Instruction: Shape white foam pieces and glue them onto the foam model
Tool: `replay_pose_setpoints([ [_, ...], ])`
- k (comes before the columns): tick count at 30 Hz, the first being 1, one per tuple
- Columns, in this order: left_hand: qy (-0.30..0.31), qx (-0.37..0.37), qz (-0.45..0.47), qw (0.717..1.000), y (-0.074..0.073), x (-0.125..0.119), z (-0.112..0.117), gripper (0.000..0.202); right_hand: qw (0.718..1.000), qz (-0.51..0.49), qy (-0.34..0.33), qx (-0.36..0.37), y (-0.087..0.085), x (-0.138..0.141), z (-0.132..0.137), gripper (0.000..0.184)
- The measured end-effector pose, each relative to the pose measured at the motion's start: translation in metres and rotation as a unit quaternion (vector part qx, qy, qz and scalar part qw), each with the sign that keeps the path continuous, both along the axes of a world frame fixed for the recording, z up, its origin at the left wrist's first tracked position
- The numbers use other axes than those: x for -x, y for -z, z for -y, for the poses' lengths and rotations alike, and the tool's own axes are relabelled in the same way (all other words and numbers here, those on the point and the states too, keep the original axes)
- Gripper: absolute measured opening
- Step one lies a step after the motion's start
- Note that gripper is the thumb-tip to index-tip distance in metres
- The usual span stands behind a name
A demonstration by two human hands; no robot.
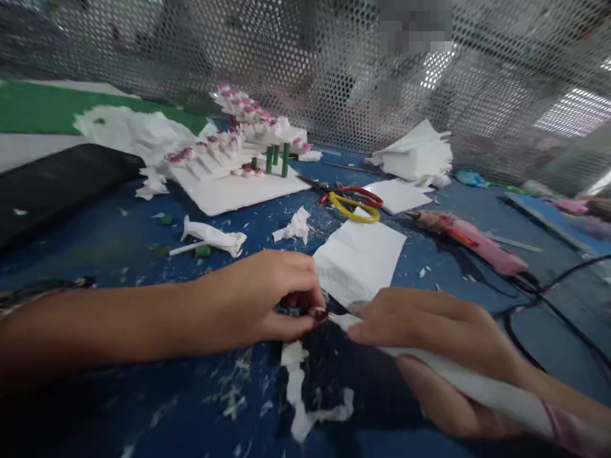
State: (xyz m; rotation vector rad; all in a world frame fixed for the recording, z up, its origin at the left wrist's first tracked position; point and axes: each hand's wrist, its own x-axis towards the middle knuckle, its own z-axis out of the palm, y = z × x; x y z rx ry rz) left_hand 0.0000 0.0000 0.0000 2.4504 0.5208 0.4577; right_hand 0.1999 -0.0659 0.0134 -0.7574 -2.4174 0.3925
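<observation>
My left hand (281,299) is closed, with thumb and fingertips pinching a small dark red and white piece (319,313). Most of that piece is hidden by the fingers. In my right hand (429,343) lies a long white pen-shaped tool (470,385) with a pinkish band near its rear end. Its narrow tip meets or nearly meets the small piece; I cannot tell whether they touch. A white paper sheet (365,257) lies just beyond both hands. Below them a torn white strip (296,388) rests on the blue table (191,407).
Red- and yellow-handled scissors (353,202) lie beyond the sheet. A white board (229,196) bears red-tipped white pieces and green posts. To the right are a pink corded tool (482,245) and stacked white paper (415,156). A perforated metal screen (286,76) stands behind.
</observation>
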Motion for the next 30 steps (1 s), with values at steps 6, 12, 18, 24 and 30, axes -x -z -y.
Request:
replay_pose_setpoints([
  [6,-0.004,0.011,-0.007,1.000,0.0003,0.0017,0.0009,0.006,0.998,0.023,0.035,-0.041,0.0046,0.0033,-0.0009,0.030],
  [12,-0.009,0.004,-0.001,1.000,0.0012,0.0018,0.0010,0.006,0.998,0.033,0.036,-0.048,0.0034,0.0027,-0.0002,0.029],
  [18,-0.011,0.002,0.005,1.000,0.0018,0.0019,0.0011,0.007,0.998,0.035,0.034,-0.041,0.0021,0.0037,0.0012,0.029],
  [24,-0.012,0.005,0.001,1.000,0.0017,0.0016,0.0014,0.007,0.999,0.038,0.019,-0.032,0.0001,0.0020,0.0005,0.028],
  [30,-0.008,0.007,-0.004,1.000,0.0012,0.0019,0.0017,0.007,0.998,0.057,0.014,-0.038,-0.0014,-0.0011,-0.0009,0.027],
])
